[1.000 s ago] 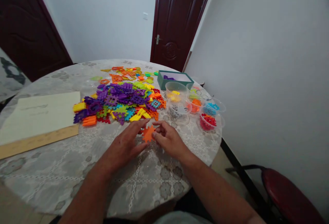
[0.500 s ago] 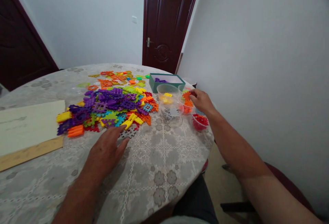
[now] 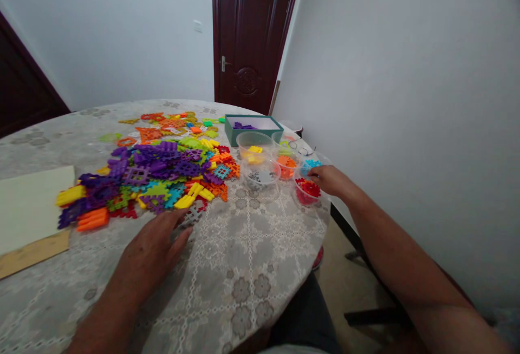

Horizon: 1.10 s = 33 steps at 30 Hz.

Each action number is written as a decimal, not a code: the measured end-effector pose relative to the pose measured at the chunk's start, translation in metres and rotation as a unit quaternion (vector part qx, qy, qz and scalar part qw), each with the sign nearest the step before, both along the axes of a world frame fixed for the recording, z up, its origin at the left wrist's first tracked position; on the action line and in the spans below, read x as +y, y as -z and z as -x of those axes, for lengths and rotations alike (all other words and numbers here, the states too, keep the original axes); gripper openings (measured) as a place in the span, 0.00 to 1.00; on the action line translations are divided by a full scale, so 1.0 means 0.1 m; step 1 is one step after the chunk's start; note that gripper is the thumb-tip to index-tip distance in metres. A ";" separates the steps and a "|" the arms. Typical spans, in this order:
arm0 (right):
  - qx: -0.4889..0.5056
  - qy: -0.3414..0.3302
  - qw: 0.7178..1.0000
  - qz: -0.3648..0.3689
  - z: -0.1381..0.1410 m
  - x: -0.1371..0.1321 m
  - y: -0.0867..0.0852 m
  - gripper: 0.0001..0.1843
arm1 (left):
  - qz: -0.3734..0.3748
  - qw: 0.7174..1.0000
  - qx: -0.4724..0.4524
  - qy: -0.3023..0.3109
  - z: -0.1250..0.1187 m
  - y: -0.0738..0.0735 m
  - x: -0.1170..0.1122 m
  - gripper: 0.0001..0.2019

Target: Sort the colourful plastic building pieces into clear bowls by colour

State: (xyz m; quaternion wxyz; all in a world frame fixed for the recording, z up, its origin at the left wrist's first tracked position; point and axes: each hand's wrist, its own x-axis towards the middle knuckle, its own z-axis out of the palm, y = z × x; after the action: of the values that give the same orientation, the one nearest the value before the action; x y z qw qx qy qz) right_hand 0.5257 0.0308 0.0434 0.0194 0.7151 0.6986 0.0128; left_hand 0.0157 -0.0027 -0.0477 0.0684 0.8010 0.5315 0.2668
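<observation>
My left hand (image 3: pixel 152 248) rests low on the cloth at the front of a heap of coloured plastic building pieces (image 3: pixel 162 170). Its thumb and fingers are apart, with a grey piece (image 3: pixel 195 212) just beyond the fingertips. At the right edge of the table, my right hand (image 3: pixel 331 179) has its fingers pinched over a clear bowl of red pieces (image 3: pixel 307 190). Whatever the pinch holds is hidden. Behind it stands a bowl with blue pieces (image 3: pixel 312 164). Beside these is a bowl of orange pieces (image 3: pixel 286 163).
Clear bowls with yellow pieces (image 3: pixel 254 151) and grey pieces (image 3: pixel 260 178) stand right of the heap. A green box (image 3: pixel 252 135) holding purple pieces is behind them. Pale card (image 3: pixel 34 202) lies at left. A wall (image 3: pixel 406 72) is close on the right.
My right hand has left the orange bowl, where it held an orange piece, and moved nearer to the red bowl. My left hand stays by the heap. The view has turned slightly right.
</observation>
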 end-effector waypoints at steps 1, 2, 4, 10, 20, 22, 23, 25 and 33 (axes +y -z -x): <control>-0.008 0.008 1.000 0.007 0.00 -0.03 0.03 0.18 | 0.002 1.000 -0.001 -0.001 0.00 0.00 0.00 0.23; -0.011 0.015 1.000 0.008 0.00 -0.04 0.07 0.18 | 0.005 1.000 -0.002 -0.002 -0.01 0.01 0.01 0.22; -0.012 0.026 1.000 0.011 0.00 -0.04 0.13 0.19 | 0.010 1.000 -0.004 0.000 0.00 0.02 0.02 0.22; 0.002 0.010 1.000 0.029 0.00 -0.01 0.20 0.20 | 0.020 1.000 -0.002 0.000 0.02 0.06 0.03 0.22; 0.018 -0.061 0.995 0.071 0.05 0.01 0.11 0.18 | 0.029 1.000 -0.005 0.005 0.02 0.05 0.02 0.21; 0.019 -0.063 0.995 0.071 0.08 0.02 0.11 0.18 | 0.032 0.999 -0.001 0.005 0.02 0.05 0.02 0.21; 0.022 -0.064 0.995 0.072 0.10 0.02 0.12 0.18 | 0.034 0.999 0.001 0.005 0.02 0.04 0.01 0.22; 0.031 -0.066 0.995 0.072 0.13 0.02 0.13 0.16 | 0.039 0.999 0.004 0.007 0.02 0.04 0.01 0.22; 0.088 -0.036 0.992 0.086 0.14 0.02 0.17 0.13 | 0.051 0.999 0.000 0.003 0.00 0.00 -0.01 0.23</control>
State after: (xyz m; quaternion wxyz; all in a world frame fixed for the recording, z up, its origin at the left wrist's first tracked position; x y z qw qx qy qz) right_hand 0.5113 0.0332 0.0263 0.0190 0.6839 0.7211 -0.1095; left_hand 0.0156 -0.0040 -0.0473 0.1097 0.7982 0.5420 0.2389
